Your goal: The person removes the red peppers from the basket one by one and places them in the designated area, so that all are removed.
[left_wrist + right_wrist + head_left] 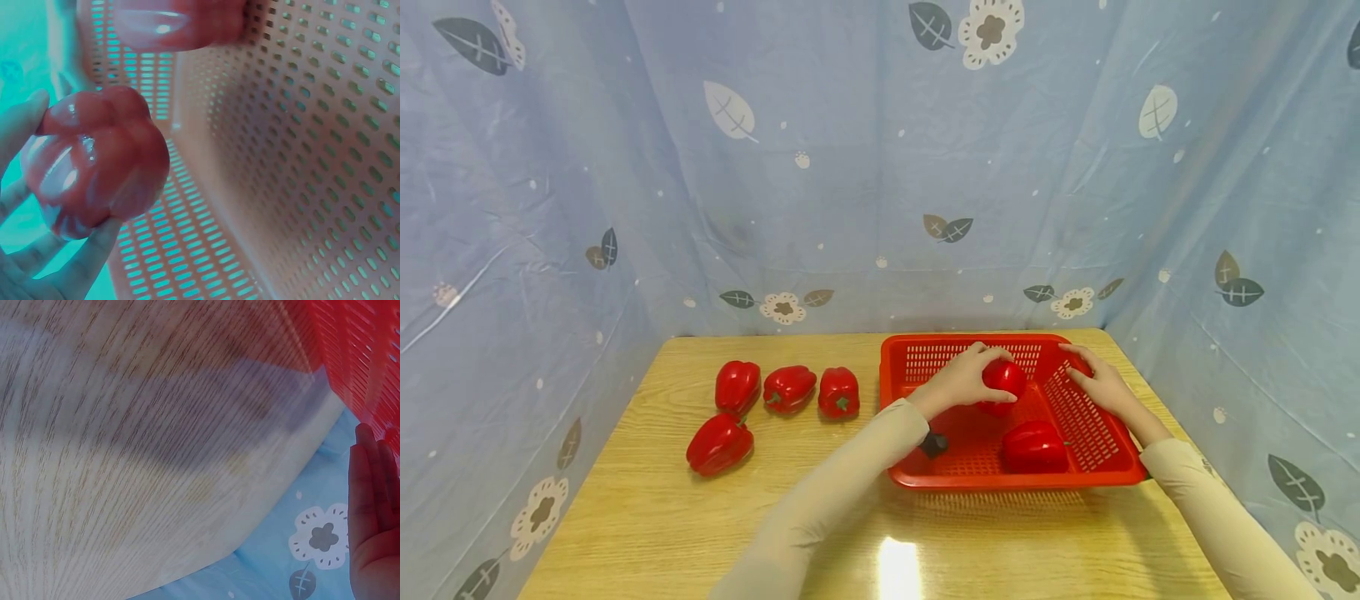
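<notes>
In the head view my left hand [962, 381] grips a red bell pepper [1004, 379], low within the red plastic basket [985, 482]. Fingers and thumb wrap its sides in the left wrist view, where the lobed end of the bell pepper [100, 159] faces the camera. Another bell pepper [1034, 447] lies on its side at the basket's front right. My right hand [1105, 387] is at the basket's right rim, and its fingers [367, 487] look straight beside the wall in the right wrist view.
Several more red bell peppers, among them one nearest the front [720, 444] and one closest to the basket [838, 392], lie on the wooden table [647, 533] left of the basket. A blue patterned curtain [850, 167] encloses the table's back and sides.
</notes>
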The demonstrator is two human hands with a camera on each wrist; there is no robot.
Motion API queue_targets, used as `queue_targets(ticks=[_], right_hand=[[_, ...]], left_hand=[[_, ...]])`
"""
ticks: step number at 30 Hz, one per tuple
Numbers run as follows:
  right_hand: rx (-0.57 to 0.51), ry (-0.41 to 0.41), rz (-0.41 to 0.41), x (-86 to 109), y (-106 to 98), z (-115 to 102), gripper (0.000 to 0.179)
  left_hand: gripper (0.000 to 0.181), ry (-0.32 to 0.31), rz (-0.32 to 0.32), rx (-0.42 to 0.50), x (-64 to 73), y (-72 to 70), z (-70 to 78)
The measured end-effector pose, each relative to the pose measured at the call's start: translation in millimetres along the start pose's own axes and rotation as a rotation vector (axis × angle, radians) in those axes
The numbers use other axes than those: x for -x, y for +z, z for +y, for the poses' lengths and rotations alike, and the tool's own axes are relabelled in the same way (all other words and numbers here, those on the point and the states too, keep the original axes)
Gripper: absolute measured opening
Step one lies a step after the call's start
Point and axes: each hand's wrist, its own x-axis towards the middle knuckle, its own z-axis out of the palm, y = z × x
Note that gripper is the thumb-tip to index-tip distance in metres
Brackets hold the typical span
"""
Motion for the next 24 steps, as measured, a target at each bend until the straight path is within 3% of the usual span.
queue_targets(ticks=[8,14,24], right_hand=[[0.000,-0.006,0.004,1.4,-0.4,-1.4,0.044],[-0.002,0.004,0.000,1.2,-0.5,0.0,0.045],[0.003,0.000,0.000,1.7,-0.5,1.2,0.045]], left_hand=[[0.060,-0.008,0.026,0.037,12.2,-11.1,-2.0],[0.061,0.024,0.053,-0.008,21.7,-21.2,-2.9],[0.061,0.059,0.117,0.051,37.3,-32.6,-5.7]])
